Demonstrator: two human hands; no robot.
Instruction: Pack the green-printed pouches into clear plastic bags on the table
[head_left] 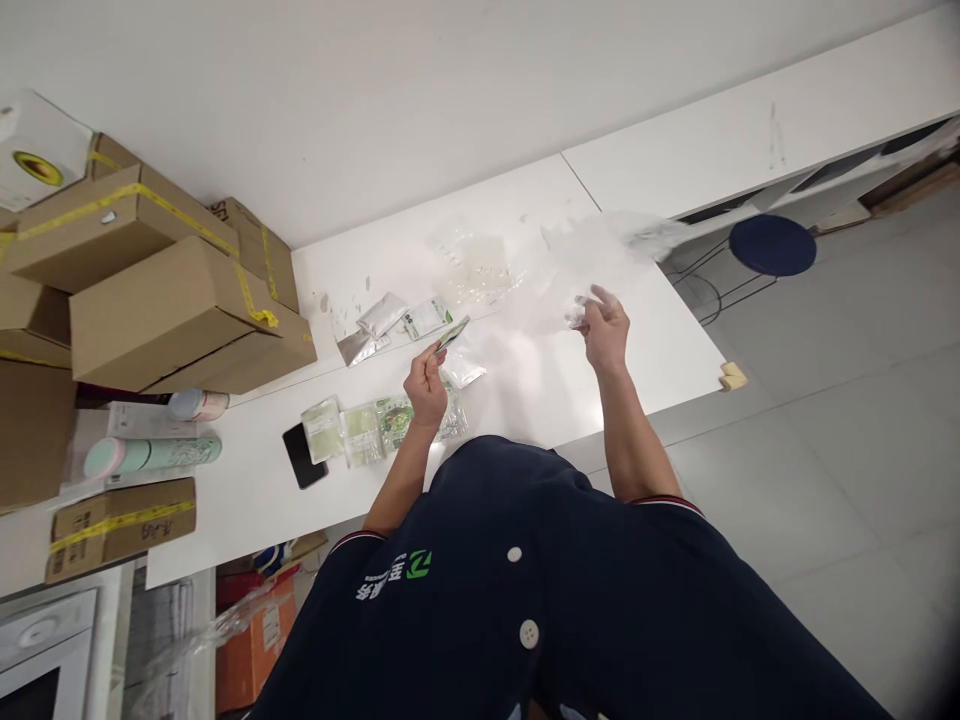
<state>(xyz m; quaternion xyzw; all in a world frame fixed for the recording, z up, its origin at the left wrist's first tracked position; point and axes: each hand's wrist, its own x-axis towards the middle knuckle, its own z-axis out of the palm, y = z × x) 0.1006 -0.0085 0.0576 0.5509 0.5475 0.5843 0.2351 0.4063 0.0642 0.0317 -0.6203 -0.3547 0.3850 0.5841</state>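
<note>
Pinching the slim packet (454, 332), the left hand (425, 385) points its long axis forward and rightward; the right hand (606, 328), well apart, grips clear plastic (559, 285).

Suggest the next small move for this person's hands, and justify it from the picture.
Probably bring the right hand closer to the left hand: the left pinches a small packet, the right seems to pinch clear plastic, and the two hands are well apart.
</note>
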